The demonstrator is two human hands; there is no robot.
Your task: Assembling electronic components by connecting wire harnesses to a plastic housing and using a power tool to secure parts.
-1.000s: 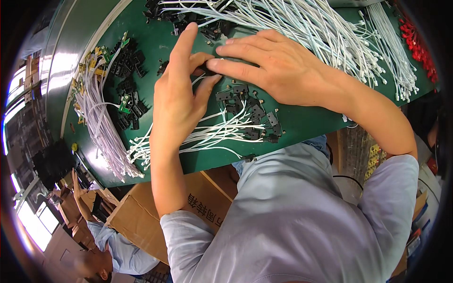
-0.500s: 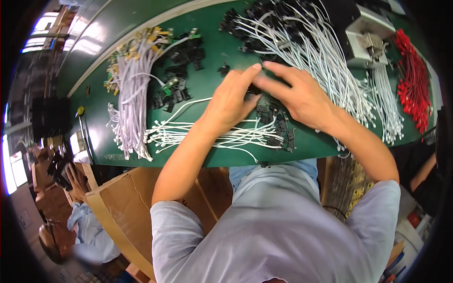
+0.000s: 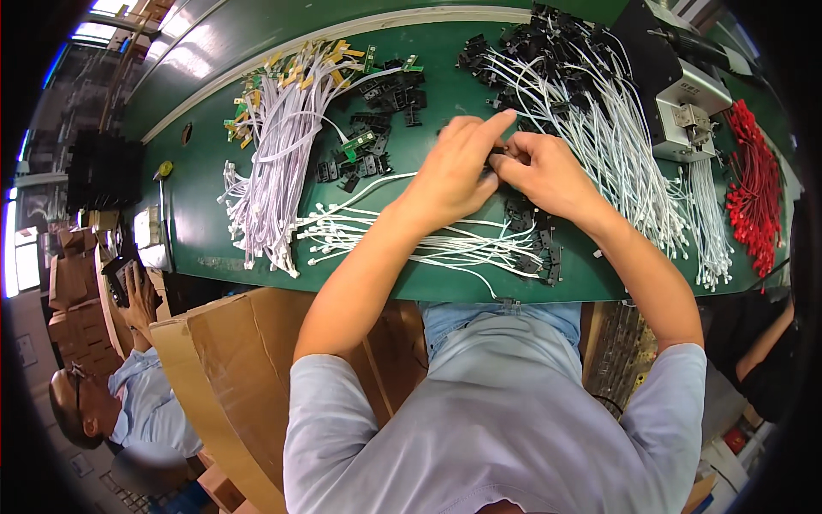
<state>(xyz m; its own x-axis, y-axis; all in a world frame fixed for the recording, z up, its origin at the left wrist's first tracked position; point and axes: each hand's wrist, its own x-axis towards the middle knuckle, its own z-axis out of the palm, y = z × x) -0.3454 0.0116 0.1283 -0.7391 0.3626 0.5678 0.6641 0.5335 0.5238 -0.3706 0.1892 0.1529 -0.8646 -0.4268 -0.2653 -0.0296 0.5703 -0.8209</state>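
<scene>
My left hand [image 3: 462, 171] and my right hand [image 3: 550, 174] meet over the middle of the green bench. Between their fingertips is a small black plastic housing [image 3: 495, 159], mostly hidden by the fingers. Thumb and fingers of my right hand pinch it from the right; my left hand is closed round its other side. A white cable [image 3: 374, 187] runs under my left hand, and its hidden end cannot be followed. Below my hands lies a row of white cables [image 3: 462, 248] with black housings [image 3: 548, 248] on their right ends.
Flat white cables [image 3: 287, 163] with small green boards lie left, beside loose black housings [image 3: 398, 103]. Right are more white cables [image 3: 612, 146] with black housings, a metal bench machine [image 3: 689, 98] and red cables [image 3: 753, 193]. A cardboard box [image 3: 231, 368] stands below the bench; another person [image 3: 145, 403] is at left.
The view has shifted, so the bench things sit further right. My right hand's fingers, spread and blurred before, have closed in on the black housing beside my left hand.
</scene>
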